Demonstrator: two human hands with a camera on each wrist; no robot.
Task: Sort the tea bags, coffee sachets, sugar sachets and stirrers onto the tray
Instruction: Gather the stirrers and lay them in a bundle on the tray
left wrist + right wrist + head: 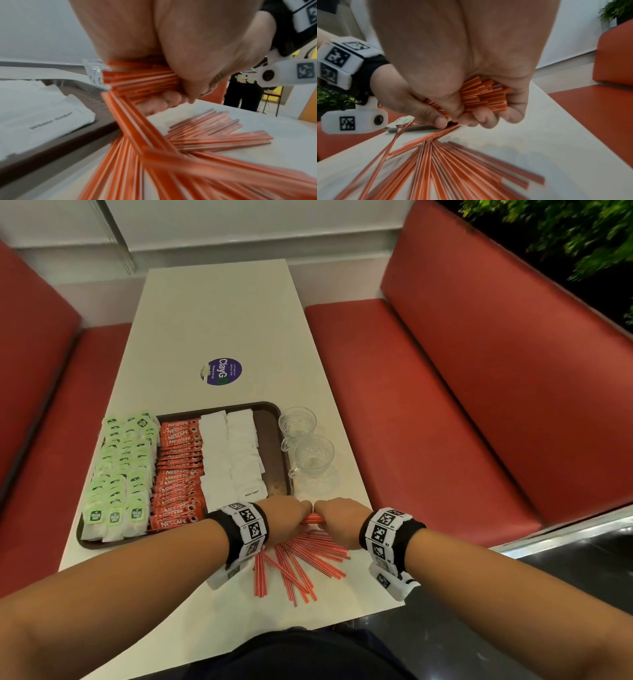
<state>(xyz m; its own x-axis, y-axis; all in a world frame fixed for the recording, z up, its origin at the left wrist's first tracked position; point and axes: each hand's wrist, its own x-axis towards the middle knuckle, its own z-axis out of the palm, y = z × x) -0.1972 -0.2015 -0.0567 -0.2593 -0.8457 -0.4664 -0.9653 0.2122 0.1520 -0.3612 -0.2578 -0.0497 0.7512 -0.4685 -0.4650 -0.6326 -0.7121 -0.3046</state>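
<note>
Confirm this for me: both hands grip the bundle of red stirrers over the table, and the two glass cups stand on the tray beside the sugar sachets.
One part is wrong. The glass cups stand on the table, just off the tray's right edge, not on it; the head view shows this. The rest holds: the left hand and right hand both grip the red stirrers over the table.

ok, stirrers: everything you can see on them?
The stirrers are thin flat red-orange sticks with white stripes, plastic by the look. Most lie fanned out loose on the white table, just in front of the tray, none on it. The left hand and right hand together grip a gathered bundle of them, ends uneven, above the pile.
</note>
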